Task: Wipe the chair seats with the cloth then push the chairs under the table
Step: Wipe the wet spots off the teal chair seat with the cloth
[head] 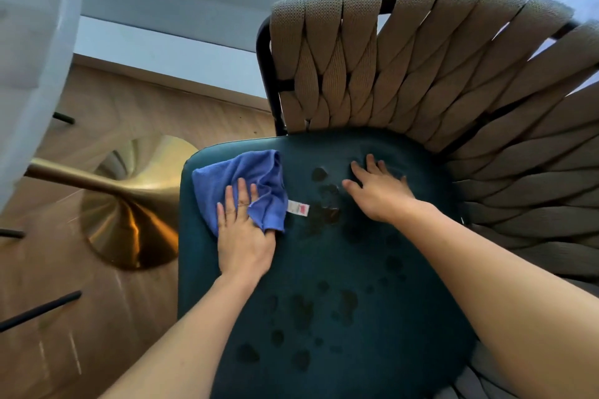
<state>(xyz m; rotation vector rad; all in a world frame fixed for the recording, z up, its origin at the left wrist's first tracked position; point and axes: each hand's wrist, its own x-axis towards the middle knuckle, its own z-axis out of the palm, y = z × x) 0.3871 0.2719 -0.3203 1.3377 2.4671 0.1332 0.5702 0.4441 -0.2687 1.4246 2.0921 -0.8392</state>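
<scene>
Wiping step in hand | left hand [241, 236] presses blue cloth [240, 181] flat on teal seat [356, 269], fingers spread | right hand [379, 194] rests alongside, fingers apart | next likely: sweep across dark spots [327, 204]

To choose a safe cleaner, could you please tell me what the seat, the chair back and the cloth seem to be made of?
Seat: dark teal upholstery, probably matte fabric, since wet spots darken it.
Back: beige knitted rope bands, twisted, on a black, likely metal, frame.
Cloth: blue, soft, probably microfibre; crumpled folds, sewn label.
</scene>
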